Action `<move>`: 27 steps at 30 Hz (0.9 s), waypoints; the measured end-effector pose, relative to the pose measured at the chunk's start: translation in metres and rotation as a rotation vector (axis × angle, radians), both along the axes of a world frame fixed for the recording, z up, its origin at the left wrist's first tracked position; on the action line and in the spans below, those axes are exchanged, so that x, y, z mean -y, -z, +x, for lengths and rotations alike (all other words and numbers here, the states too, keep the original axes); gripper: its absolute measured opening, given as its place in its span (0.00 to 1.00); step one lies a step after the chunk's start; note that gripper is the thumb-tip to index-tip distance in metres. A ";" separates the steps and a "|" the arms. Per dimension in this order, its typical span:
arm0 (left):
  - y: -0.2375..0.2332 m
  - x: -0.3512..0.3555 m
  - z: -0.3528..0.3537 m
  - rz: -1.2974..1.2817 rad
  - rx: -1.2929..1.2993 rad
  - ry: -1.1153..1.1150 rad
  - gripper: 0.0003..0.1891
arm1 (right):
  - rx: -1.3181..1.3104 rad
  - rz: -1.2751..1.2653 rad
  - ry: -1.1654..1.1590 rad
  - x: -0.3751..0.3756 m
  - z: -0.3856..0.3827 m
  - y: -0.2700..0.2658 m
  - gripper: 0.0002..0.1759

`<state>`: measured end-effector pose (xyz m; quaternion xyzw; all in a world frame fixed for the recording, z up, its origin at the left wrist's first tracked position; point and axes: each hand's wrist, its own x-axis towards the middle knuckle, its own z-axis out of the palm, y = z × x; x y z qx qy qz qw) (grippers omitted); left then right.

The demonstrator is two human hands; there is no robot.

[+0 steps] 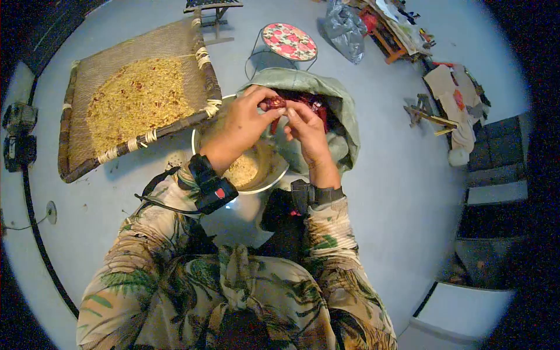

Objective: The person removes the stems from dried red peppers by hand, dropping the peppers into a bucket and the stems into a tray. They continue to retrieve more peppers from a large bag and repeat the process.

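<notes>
My left hand (244,122) pinches a dark red dried chili (275,103) between thumb and fingers. Close beside it, my right hand (307,129) has its thumb and forefinger pressed together at the chili's right end. Both hands are over the opening of a pale green sack (344,99), where more dark red chilies (319,107) show. Below my left hand stands a light-rimmed basin (265,188) with pale yellow seeds (242,170) at its bottom. My hands and forearms hide part of the basin and sack.
A wood-framed mesh tray (65,125) at the left holds yellow seeds with red bits. Beyond the sack is a round floral-topped stool (289,42). A grey plastic bag (345,29) and cluttered low tables (396,52) stand at the upper right.
</notes>
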<state>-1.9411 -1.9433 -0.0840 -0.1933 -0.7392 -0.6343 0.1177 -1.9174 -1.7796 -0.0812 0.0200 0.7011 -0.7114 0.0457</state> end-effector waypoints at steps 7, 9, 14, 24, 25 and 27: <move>0.005 0.001 -0.001 -0.176 -0.018 -0.072 0.12 | -0.162 0.138 0.070 0.002 -0.001 -0.002 0.14; 0.003 -0.001 0.001 -0.215 -0.021 -0.077 0.10 | -0.208 0.179 0.067 0.002 -0.004 0.005 0.13; 0.006 -0.003 -0.001 -0.329 -0.127 -0.113 0.07 | -0.217 0.199 0.042 0.005 -0.004 0.007 0.12; 0.011 -0.007 -0.001 -0.190 0.028 -0.064 0.18 | -0.310 0.161 0.160 0.000 -0.010 0.018 0.10; 0.014 -0.008 -0.002 -0.172 0.038 -0.068 0.19 | -0.326 0.169 0.157 -0.001 -0.010 0.021 0.10; 0.014 -0.007 -0.002 -0.152 0.027 -0.038 0.17 | -0.340 0.194 0.141 -0.001 -0.010 0.020 0.10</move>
